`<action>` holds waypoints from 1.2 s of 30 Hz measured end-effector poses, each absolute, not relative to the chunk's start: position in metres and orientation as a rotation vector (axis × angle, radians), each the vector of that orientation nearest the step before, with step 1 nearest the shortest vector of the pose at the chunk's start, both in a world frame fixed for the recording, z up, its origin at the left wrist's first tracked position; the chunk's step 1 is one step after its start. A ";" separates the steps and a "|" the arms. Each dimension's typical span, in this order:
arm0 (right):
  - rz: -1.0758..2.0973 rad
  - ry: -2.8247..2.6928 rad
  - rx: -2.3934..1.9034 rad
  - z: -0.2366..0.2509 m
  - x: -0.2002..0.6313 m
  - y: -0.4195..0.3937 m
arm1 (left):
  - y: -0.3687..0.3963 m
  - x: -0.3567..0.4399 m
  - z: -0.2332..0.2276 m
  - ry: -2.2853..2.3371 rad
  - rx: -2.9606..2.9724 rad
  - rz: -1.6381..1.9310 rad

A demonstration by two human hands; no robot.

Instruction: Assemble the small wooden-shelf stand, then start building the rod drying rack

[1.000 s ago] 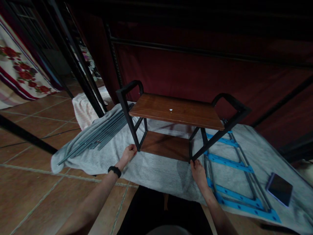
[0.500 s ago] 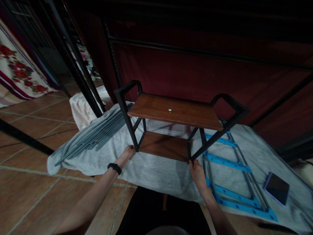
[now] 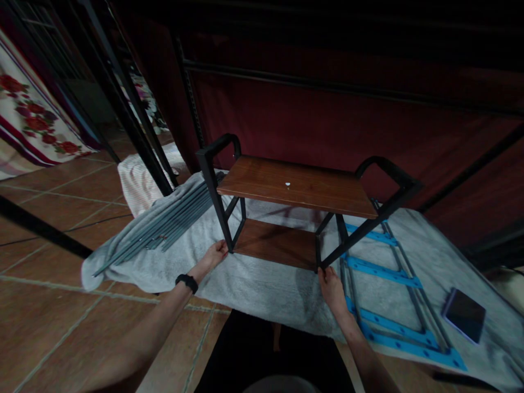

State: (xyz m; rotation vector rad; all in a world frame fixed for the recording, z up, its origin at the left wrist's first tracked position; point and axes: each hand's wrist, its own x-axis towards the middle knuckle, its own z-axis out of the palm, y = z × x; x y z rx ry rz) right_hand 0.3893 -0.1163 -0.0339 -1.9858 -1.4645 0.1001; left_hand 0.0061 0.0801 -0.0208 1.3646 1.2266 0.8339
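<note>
Near the front edge of the grey blanket (image 3: 262, 286), I can't tell whether the left hand (image 3: 213, 255) or right hand (image 3: 331, 288) grips the rack (image 3: 307, 188); it partly hides the rods (image 3: 180, 217) toward the back edge.

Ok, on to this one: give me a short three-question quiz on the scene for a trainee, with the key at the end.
1. Multiple choice. Which of these lies furthest to the person's right?
A) the rods
B) the phone
C) the blue frame

2. True or false. A dark band is on the left wrist.

3. Fill the gap. The left hand and the right hand are at the rack's near ____ corners (upper or lower).

Key: 1. B; 2. true; 3. lower.
</note>
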 end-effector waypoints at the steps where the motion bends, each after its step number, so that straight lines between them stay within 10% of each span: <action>1: 0.102 -1.461 -1.986 -0.035 0.390 -0.116 | 0.081 0.004 -0.021 1.194 1.363 0.830; 36: 0.083 -1.379 -1.959 -0.041 0.383 -0.115 | 0.090 -0.020 -0.014 1.034 1.603 0.603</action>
